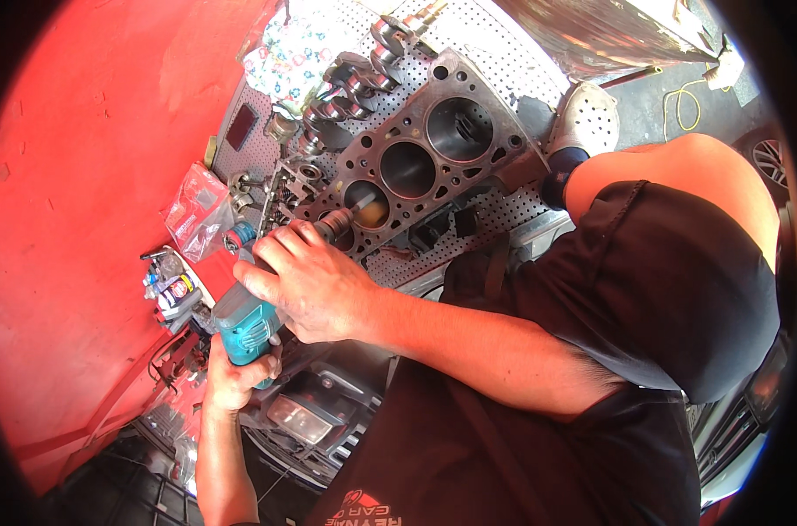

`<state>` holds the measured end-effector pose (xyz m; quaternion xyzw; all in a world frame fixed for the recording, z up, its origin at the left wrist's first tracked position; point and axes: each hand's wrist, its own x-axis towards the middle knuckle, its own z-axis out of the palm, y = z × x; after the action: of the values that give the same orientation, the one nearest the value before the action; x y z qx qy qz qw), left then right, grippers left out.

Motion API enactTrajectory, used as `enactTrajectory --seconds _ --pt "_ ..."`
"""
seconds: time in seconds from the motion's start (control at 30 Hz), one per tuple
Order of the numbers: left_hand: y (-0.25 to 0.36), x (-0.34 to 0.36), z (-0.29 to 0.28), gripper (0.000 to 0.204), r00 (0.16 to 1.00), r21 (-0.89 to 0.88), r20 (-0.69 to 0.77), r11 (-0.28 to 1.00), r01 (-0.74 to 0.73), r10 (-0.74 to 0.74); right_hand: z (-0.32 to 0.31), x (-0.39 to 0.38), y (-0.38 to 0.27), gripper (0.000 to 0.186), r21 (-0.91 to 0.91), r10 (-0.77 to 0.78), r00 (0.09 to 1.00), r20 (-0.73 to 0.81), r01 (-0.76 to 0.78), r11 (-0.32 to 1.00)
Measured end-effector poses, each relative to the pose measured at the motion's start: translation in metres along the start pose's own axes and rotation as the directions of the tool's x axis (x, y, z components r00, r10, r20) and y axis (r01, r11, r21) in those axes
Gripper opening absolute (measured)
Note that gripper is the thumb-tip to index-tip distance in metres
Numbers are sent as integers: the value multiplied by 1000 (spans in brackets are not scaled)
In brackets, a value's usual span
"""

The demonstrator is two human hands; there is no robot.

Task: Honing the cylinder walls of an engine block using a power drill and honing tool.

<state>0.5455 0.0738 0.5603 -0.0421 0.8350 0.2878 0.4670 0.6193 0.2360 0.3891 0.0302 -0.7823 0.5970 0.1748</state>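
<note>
"While both our hands are on the teal power tool (243, 323), where does its tip sit?"

"At the third bore (375, 216) of the engine block (439, 176), counting from the shoe (591, 123); we can't tell whether it touches the wall. The block lies on our perforated desk (501, 46)."

"And our fingers?"

"Those of our left hand (239, 375) wrap the grip; those of our right hand (319, 280) curl around the dark nose."

"How far along would we say we are?"

"Stripping looks done, at least in part: the crankshaft (356, 83) lies out beside the block, and two bores stand open to us. We'd judge this third one under way, not finished. The fourth is partly hidden by the tool, so whether it needs work, or the open two do, we can't tell. Refitting the crankshaft is left."
</note>
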Motion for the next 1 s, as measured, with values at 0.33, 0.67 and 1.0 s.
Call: enactTrajectory --seconds 0.33,0.67,1.0 --pt "8 2 3 34 1000 18 -13 999 -26 26 -8 3 4 85 21 -22 998 -55 23 1000" --pt "15 2 5 33 999 47 6 998 -50 50 -11 -1 0 78 -9 -23 993 -114 23 1000" --pt "8 -2 -2 36 999 56 -24 998 -33 34 -6 4 0 80 27 -41 995 -93 43 999"
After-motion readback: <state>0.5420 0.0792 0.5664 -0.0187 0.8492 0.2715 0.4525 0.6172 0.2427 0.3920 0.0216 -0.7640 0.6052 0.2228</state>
